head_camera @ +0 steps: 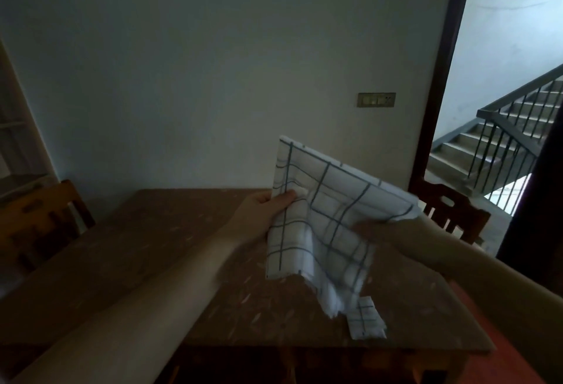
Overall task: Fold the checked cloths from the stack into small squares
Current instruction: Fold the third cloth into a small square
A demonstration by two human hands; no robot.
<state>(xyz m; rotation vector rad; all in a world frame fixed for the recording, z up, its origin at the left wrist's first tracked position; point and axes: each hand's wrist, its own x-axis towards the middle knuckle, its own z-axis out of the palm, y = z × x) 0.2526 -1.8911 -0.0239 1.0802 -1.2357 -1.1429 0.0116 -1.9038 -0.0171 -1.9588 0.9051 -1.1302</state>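
Left grip (268, 210) pinches checked cloth (323, 219) at its left edge, right grip (380, 231) holds its right side | right fingers blurred, partly hidden by fabric | folded cloth (365, 318) lies near surface (152, 246) front right corner; chairs flank it | held cloth hangs above surface, between both grips.

1. A brown wooden counter (146, 249) fills the foreground.
2. Wooden chairs stand at its left (39, 219) and right (454, 213).
3. A switch plate (376, 99) sits on the wall.
4. A railed staircase (511, 134) shows through the doorway.
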